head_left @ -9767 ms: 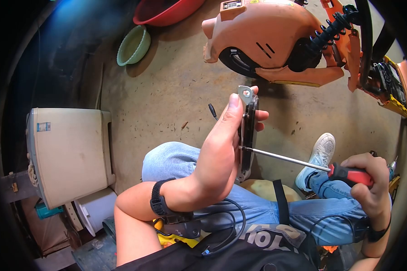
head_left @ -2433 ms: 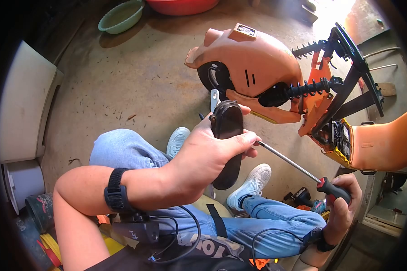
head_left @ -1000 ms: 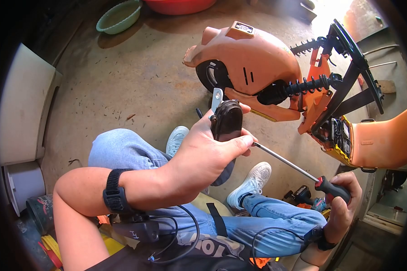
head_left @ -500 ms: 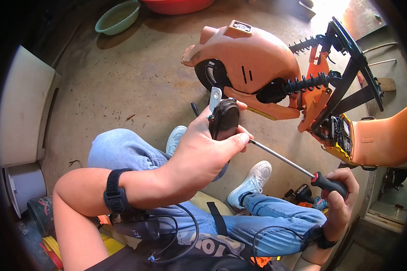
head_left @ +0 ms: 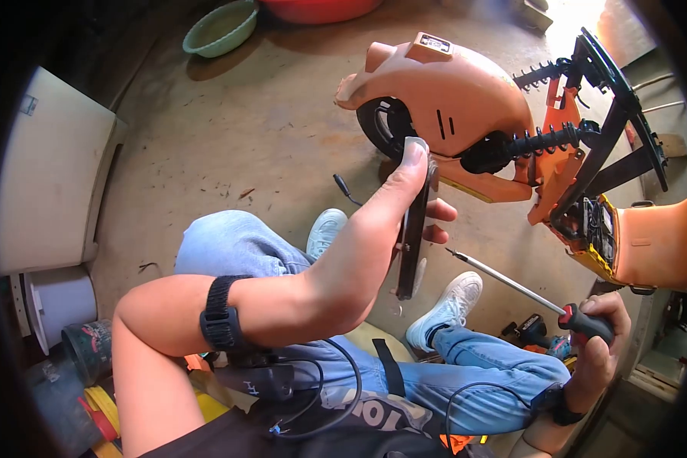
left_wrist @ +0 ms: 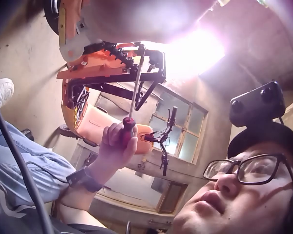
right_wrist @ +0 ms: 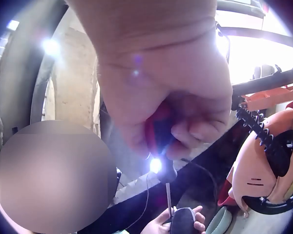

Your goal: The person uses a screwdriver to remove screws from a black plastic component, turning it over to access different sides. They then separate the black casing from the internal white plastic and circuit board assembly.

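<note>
In the head view my left hand (head_left: 359, 248) grips a flat, black, rounded-end part (head_left: 414, 237), seen nearly edge-on. Its pale metal tab (head_left: 416, 142) sticks up past the thumb. Behind the hand hangs a dark cable plug (head_left: 342, 184). My right hand (head_left: 599, 359) grips a screwdriver with a red and black handle (head_left: 585, 324). The shaft (head_left: 507, 285) points left, its tip a short way from the left fingers. In the right wrist view the same screwdriver (right_wrist: 159, 131) points down at the black part (right_wrist: 183, 222); the curled right fingers partly hide its handle.
A partly stripped orange scooter (head_left: 466, 99) with exposed springs stands ahead. A green basin (head_left: 220, 29) and a red basin (head_left: 320, 8) sit at the back. A cordless drill (head_left: 532, 328) lies by my right leg. To the left is a white box-shaped cabinet (head_left: 53, 175).
My left hand has turned the black part from face-on to edge-on. The screwdriver tip, close by the left thumb half a second ago, is now apart from that hand.
</note>
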The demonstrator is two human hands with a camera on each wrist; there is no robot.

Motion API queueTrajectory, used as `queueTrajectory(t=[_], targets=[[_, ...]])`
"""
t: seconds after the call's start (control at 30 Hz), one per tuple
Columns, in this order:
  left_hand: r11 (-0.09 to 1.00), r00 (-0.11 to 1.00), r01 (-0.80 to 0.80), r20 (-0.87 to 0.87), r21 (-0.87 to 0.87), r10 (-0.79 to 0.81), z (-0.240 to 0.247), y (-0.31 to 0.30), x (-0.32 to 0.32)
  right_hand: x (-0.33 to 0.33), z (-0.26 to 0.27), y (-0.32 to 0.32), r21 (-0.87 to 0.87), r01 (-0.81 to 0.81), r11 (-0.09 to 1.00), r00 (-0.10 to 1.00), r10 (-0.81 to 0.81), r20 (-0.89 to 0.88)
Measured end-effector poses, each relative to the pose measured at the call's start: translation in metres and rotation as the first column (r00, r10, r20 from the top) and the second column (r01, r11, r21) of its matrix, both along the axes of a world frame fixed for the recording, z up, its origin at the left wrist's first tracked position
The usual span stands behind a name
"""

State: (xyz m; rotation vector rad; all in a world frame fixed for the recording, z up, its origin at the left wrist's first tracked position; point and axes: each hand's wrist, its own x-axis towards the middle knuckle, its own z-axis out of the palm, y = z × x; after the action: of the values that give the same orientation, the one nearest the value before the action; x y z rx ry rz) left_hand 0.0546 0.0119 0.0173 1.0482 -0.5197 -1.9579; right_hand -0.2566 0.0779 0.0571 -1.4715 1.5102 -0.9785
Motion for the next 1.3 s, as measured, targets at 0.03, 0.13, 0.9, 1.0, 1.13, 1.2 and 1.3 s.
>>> queueTrajectory(t=[0.03, 0.13, 0.9, 1.0, 1.13, 1.2, 1.3], targets=[[1.0, 1.0, 0.0, 0.002, 0.003, 0.0, -0.002, 0.0, -0.001, -0.002, -0.001, 0.0, 0.003, 0.0, 1.0, 1.0, 0.0, 0.002], [0.999, 1.0, 0.007, 0.0, -0.032, -0.007, -0.008, 0.001, -0.002, -0.011, -0.002, 0.001, 0.024, -0.05, 0.998, 0.998, 0.049, 0.045], [0.999, 0.999, 0.01, 0.037, 0.044, -0.012, -0.011, 0.001, 0.001, -0.009, -0.013, 0.0, 0.005, -0.097, 0.995, 0.976, 0.094, 0.197], [0.997, 0.998, -0.043, 0.039, 0.062, 0.04, -0.011, 0.001, 0.0, -0.011, -0.015, 0.0, 0.009, -0.109, 0.994, 0.974, 0.105, 0.2], [0.995, 0.995, -0.082, -0.056, 0.061, 0.086, -0.009, 0.002, -0.001, -0.006, -0.011, 0.0, 0.025, -0.083, 0.996, 0.982, 0.077, 0.173], [0.994, 0.993, -0.08, -0.081, 0.072, 0.085, -0.01, 0.002, -0.002, -0.005, -0.01, 0.0, 0.028, -0.068, 0.997, 0.984, 0.062, 0.166], [0.997, 0.994, -0.049, -0.09, 0.066, 0.055, -0.009, 0.002, -0.004, -0.006, -0.01, -0.001, 0.026, -0.06, 0.998, 0.982, 0.055, 0.178]])
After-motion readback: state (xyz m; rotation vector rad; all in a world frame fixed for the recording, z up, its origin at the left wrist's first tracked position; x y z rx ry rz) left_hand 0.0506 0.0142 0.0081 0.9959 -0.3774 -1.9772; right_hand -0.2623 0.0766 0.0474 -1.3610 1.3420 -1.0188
